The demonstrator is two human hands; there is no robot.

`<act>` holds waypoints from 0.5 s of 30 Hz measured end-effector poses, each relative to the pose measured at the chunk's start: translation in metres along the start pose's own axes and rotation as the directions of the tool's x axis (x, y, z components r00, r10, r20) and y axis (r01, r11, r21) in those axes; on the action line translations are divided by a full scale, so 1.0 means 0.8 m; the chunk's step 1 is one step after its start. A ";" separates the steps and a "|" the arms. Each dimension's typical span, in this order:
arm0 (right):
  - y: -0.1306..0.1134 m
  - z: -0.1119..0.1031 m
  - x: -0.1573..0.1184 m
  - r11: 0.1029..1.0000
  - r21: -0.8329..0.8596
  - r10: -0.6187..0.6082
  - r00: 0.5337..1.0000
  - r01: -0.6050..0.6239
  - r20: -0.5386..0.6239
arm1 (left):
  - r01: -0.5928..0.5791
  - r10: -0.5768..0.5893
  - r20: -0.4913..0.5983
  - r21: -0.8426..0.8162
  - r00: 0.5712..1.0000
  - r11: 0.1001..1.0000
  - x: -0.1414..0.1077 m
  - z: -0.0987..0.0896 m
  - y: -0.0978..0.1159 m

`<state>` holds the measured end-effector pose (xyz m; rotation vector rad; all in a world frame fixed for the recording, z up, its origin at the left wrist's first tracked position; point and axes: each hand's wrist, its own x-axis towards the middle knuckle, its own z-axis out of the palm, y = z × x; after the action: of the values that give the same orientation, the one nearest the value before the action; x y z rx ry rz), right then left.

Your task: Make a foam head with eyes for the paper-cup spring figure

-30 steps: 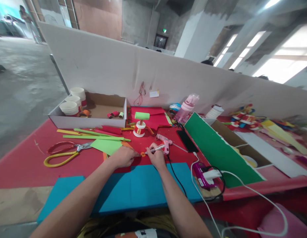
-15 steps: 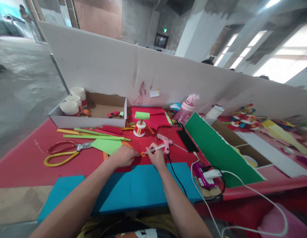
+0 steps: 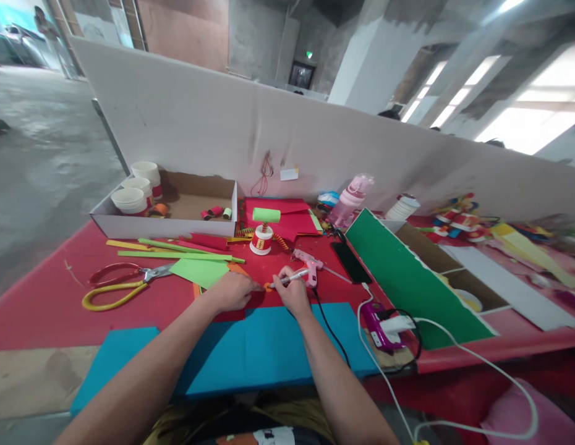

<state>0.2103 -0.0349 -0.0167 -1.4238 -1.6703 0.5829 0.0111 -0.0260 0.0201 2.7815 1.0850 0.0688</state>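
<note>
My right hand (image 3: 293, 292) is closed around a white marker pen (image 3: 297, 276), its tip at a small curved orange paper piece (image 3: 268, 287) on the red table. With the other fingers folded, my left hand (image 3: 234, 290) reaches its index fingertip to that piece's left edge and holds it down. Just beyond stands a red and white paper cup (image 3: 261, 240), upside down, with a coiled paper spring and a light green paper roll (image 3: 266, 215) on top. A pink glue gun (image 3: 308, 264) lies right beside my right hand. Light green paper (image 3: 197, 272) lies left of my left hand.
Large scissors (image 3: 125, 285) and paper strips (image 3: 176, 254) lie left. A box (image 3: 164, 228) with cups stands behind them. On the right are a phone (image 3: 351, 262), a purple power strip (image 3: 383, 327) with cables and a green board (image 3: 408, 284). Blue sheets (image 3: 278, 352) cover the front edge.
Both hands, the marker pen and the orange piece keep nearly the same places. The view has shifted very slightly.
</note>
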 end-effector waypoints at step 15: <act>0.002 0.000 -0.001 1.000 0.007 -0.009 1.000 0.009 0.018 | 0.007 -0.007 0.005 -0.008 1.000 1.000 0.000 0.000 0.000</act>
<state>0.2111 -0.0350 -0.0181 -1.4090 -1.6873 0.5975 0.0112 -0.0257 0.0202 2.7691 1.0905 0.0659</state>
